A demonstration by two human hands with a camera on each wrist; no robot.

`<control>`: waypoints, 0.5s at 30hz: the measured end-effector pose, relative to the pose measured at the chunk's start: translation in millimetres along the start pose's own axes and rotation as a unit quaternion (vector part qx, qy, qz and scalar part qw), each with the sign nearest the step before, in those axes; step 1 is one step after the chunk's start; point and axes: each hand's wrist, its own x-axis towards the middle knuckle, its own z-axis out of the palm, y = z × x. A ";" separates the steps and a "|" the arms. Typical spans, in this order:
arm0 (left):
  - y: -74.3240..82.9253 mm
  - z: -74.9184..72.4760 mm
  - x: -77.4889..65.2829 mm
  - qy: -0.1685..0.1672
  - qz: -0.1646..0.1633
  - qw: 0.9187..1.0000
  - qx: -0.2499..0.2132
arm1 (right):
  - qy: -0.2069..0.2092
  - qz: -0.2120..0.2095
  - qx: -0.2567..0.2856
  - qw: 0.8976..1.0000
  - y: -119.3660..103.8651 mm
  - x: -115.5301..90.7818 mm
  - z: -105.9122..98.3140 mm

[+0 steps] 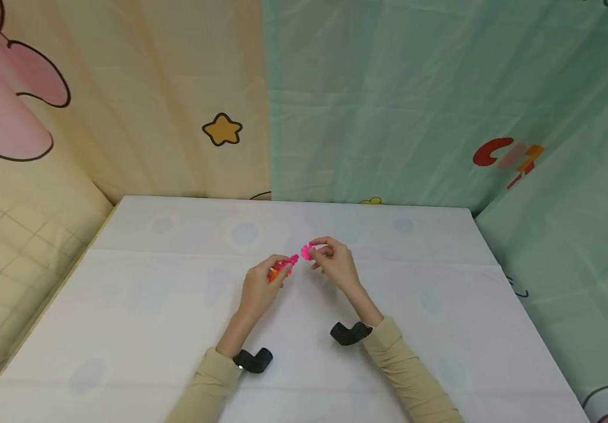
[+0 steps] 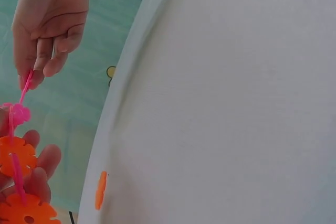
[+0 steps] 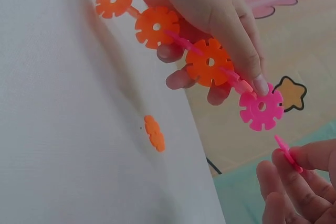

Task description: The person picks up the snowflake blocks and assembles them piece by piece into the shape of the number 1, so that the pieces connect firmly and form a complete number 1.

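Observation:
My left hand (image 1: pixel 257 286) grips a chain of notched plastic snowflake discs, orange and pink, slotted edge to edge. In the right wrist view the chain runs slantwise past the left fingers, from an orange disc (image 3: pixel 114 0) at one end to a pink disc (image 3: pixel 261 107) at the other. The left thumb lies at that pink end. My right hand (image 1: pixel 341 267) pinches a single pink disc (image 1: pixel 308 252) between thumb and fingertips. Seen edge-on in the right wrist view, this held disc (image 3: pixel 286 153) is just beyond the chain's pink end, with a narrow gap between them.
Another orange disc (image 3: pixel 154 133) lies apart on the white tabletop (image 1: pixel 166 329). Printed curtains (image 1: pixel 388 106) hang along the table's back and sides. A black strap mount (image 1: pixel 253 360) sits on the left wrist, and a similar mount (image 1: pixel 350 333) on the right.

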 end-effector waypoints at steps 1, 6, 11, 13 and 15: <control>0.5 0.2 0.4 -0.001 0.001 1.000 0.000 | 0.003 -0.001 0.003 1.000 -0.3 -0.3 0.2; 2.6 2.3 1.8 -0.006 -0.001 1.000 0.001 | 0.023 -0.009 0.014 1.000 -2.6 -1.0 2.6; 3.9 4.5 1.8 -0.002 0.004 1.000 0.010 | 0.038 -0.013 0.022 0.999 -4.4 -1.0 5.2; 4.1 5.2 1.8 0.004 0.013 1.000 0.014 | 0.040 -0.012 0.023 0.999 -4.4 -0.9 5.9; 4.4 6.0 1.6 0.012 0.023 1.000 0.018 | 0.041 -0.013 0.022 0.999 -4.2 -1.1 6.5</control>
